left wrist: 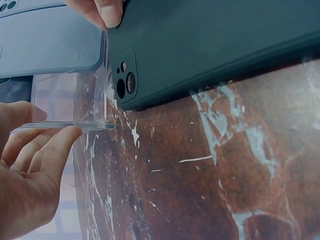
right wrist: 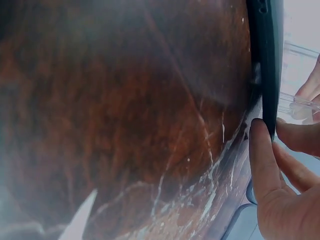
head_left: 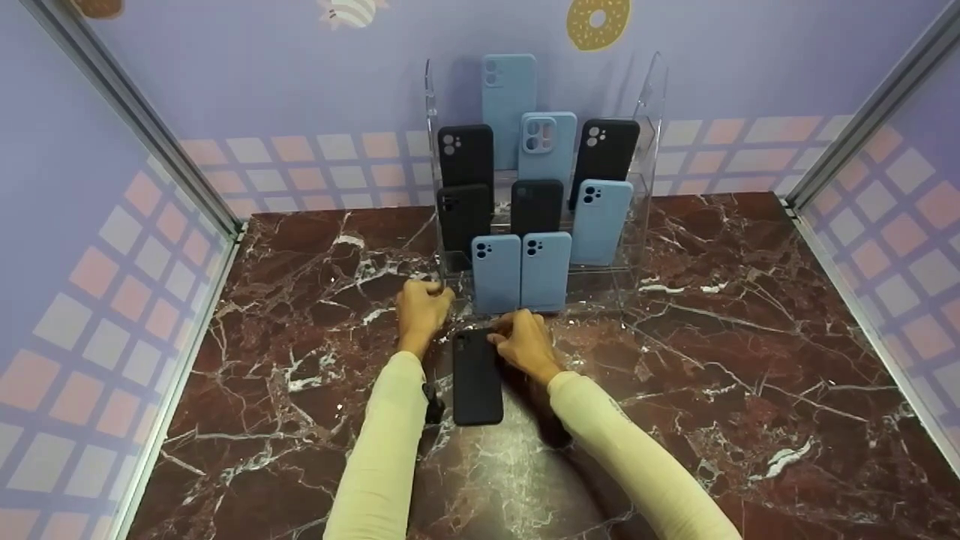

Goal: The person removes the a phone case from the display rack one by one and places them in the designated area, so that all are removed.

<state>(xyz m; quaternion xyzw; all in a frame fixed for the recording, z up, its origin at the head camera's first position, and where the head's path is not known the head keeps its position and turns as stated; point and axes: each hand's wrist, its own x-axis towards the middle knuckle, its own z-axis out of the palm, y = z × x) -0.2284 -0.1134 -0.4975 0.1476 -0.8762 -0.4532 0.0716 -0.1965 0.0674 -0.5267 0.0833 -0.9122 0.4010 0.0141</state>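
Case: black phone case (head_left: 478, 386), back upward, at the centre of this clock, over the table; its camera end points to 12 o'clock (whether its lower end touches the tabletop, I cannot tell).
Camera cut-out (left wrist: 126, 79): two large openings with smaller ones beside them, seen from the left wrist.
Right hand (head_left: 526, 345): at 2 o'clock, finger and thumb pinching the black phone case near its upper right corner.
Left hand (head_left: 422, 315): between 10 and 11 o'clock, thumb and fingers gripping an edge of the clear stand (head_left: 651, 112).
Front blue cases: one (head_left: 496, 281) at 12, the other (head_left: 546, 281) at 1, side by side in the stand's lowest row.
Upper rows: seven more cases, four black and three blue, leaning in tiers behind that pair.
Sleeves: pale yellow; the right sleeve (head_left: 637, 450) carries a faint mark near the cuff, too small to read.
Table (head_left: 720, 352): dark red, marbled with white veins.
Back wall (head_left: 285, 82): lilac, pink and white squares low down, a doughnut drawing (head_left: 577, 22) between 12 and 1 o'clock, a striped drawing (head_left: 352, 13) between 11 and 12.
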